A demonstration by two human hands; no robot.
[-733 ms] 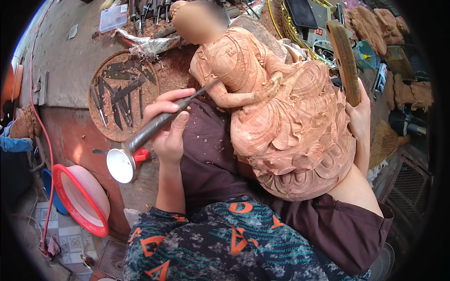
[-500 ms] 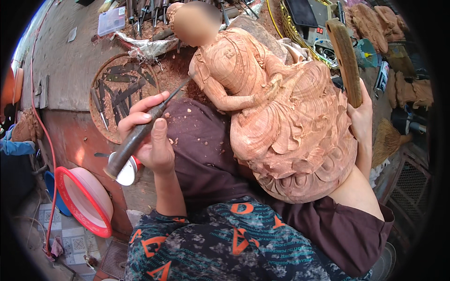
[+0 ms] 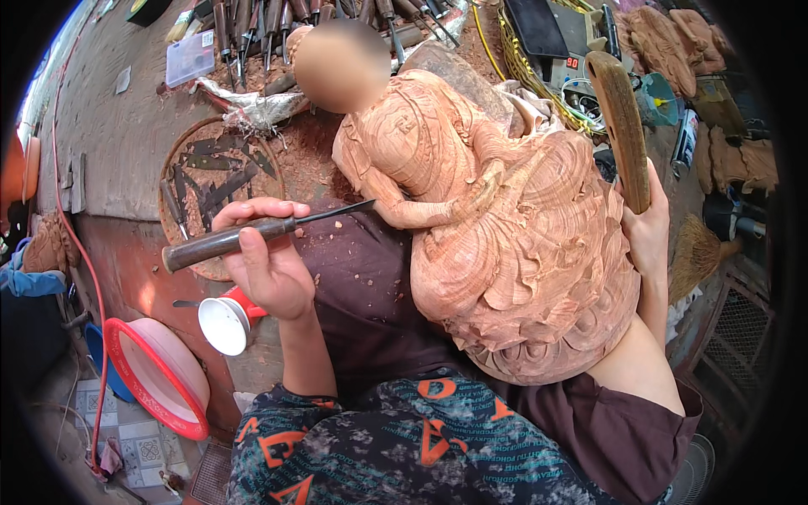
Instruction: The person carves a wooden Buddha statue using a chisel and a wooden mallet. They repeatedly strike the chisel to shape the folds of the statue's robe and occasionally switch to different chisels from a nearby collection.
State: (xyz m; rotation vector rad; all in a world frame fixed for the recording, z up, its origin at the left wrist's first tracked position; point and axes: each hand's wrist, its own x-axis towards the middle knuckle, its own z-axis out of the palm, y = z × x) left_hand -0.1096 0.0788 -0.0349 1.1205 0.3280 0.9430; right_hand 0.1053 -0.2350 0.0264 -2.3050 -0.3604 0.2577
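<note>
A carved reddish-wood seated figure (image 3: 421, 139) leans across my lap, its folded robe and petalled base toward me. My left hand (image 3: 273, 269) grips a carving chisel (image 3: 231, 241) by its dark wooden handle. The thin dark blade runs rightward, its tip near the figure's forearm; whether it touches the wood I cannot tell. On the far side of the carving, my right hand (image 3: 648, 219) is wrapped around the lower end of a worn wooden mallet (image 3: 621, 126), held upright. The carving partly hides those fingers.
A round tray (image 3: 171, 156) of loose blades and wood chips lies at left. Many carving tools (image 3: 269, 25) line the back beside a clear plastic box (image 3: 189, 59). A red-rimmed basin (image 3: 160, 379) and a red-and-white cup-like object (image 3: 225, 326) are at lower left; a straw broom (image 3: 697, 252) is at right.
The chisel has swung from a steep slant to nearly level, its tip now lower and farther right. My right hand still holds the mallet upright. The whole view has shifted slightly.
</note>
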